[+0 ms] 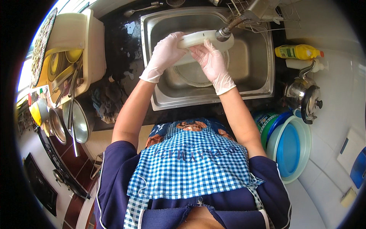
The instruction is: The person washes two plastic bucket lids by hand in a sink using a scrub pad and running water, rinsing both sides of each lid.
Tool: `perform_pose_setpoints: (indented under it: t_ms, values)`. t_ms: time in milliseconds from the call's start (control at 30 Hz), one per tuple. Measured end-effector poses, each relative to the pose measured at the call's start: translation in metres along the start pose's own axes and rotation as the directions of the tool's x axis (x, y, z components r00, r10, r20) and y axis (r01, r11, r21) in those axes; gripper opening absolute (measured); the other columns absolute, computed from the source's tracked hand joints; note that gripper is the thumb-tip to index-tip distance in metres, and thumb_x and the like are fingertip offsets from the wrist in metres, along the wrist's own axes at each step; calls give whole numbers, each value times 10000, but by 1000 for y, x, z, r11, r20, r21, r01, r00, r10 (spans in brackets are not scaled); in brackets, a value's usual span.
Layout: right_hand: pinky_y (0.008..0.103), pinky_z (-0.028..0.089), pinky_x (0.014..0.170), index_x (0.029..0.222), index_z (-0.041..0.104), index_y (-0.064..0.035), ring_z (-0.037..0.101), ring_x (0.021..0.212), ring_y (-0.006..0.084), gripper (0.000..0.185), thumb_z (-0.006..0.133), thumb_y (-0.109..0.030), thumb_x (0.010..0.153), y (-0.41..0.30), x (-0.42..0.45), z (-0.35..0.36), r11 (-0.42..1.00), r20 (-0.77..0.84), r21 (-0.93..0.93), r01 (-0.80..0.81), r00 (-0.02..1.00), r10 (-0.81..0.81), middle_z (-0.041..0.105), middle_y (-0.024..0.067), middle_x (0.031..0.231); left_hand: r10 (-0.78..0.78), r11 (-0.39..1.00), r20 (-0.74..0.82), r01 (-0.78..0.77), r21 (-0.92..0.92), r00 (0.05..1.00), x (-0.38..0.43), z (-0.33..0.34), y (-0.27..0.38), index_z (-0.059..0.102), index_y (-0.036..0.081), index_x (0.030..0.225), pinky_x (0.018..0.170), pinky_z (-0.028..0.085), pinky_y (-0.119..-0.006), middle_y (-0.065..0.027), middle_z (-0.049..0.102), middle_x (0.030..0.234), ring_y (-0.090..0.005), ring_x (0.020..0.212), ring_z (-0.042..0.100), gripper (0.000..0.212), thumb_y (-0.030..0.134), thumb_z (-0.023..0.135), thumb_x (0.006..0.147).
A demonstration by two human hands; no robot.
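Both my hands wear thin whitish gloves and are over a stainless steel sink (258,65). My left hand (168,53) grips the left end of a translucent white plastic lid or shallow container (197,39), which is tilted on edge. My right hand (210,58) is at its lower side, palm turned up and fingers against it; whether they grip it is unclear. The faucet spout (224,34) hangs over the right part of the plastic piece. Below my hands, a round clear dish or lid (197,81) lies in the basin, partly hidden by them.
Left of the sink are crumpled dark cloths (107,98) and a cream plastic bin (95,51) with pans and utensils. A yellow bottle (297,52), a steel kettle (300,91) and stacked plastic basins (306,154) stand at the right. A wire rack (288,27) borders the sink's back right.
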State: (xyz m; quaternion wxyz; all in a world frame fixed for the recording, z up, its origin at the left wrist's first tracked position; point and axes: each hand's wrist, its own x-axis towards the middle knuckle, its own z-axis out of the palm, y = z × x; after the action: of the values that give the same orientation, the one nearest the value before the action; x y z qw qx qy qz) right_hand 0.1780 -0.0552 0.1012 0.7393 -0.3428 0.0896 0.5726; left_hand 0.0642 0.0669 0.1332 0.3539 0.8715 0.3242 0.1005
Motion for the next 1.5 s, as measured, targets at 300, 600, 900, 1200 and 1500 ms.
perform_pose_setpoints:
  t_ms: [300,600,900,1200,1500]
  values:
    - [258,470,699,1020,592,26,615,728,179,316,616,-229,836,-24,-20,-83,434,-75,-888,152,884,-462,654,103,841,-181,882,184,242,-404,966,0,-13,-25,562,-16,877,691,417,-218,-5,550,758,-95,716,515,257,-6,642,632]
    - [406,403,909,1246,448,-46,502,1093,333,621,696,-248,713,-59,-3,-108,-71,121,-993,99,879,-462,526,201,1177,-244,533,379,450,-716,893,-15,-3,-91,549,16,852,723,387,-213,0,573,772,-112,727,520,301,42,674,579]
    - [395,436,855,1229,478,-102,541,1020,325,556,609,-404,780,-73,-9,-38,-481,191,-876,-36,890,-414,588,121,1107,88,993,-138,-75,93,987,-3,-12,-56,209,-32,1378,1039,305,-379,-260,377,1331,-359,1232,391,1029,238,797,578]
    - [363,416,895,1292,403,-65,509,1089,288,736,673,-434,715,-67,-4,-22,-692,419,-720,58,831,-366,564,121,1160,-22,1000,99,20,24,995,17,6,-15,460,65,1263,896,436,-313,-134,578,1158,-232,1055,569,577,22,639,716]
    - [387,427,895,1264,418,-68,541,1070,321,697,709,-368,707,-74,-22,-79,-77,-62,-992,-97,927,-370,562,176,1161,-136,849,87,161,-503,987,0,18,-66,478,39,1240,886,430,-264,-98,613,1070,-157,979,569,521,89,648,749]
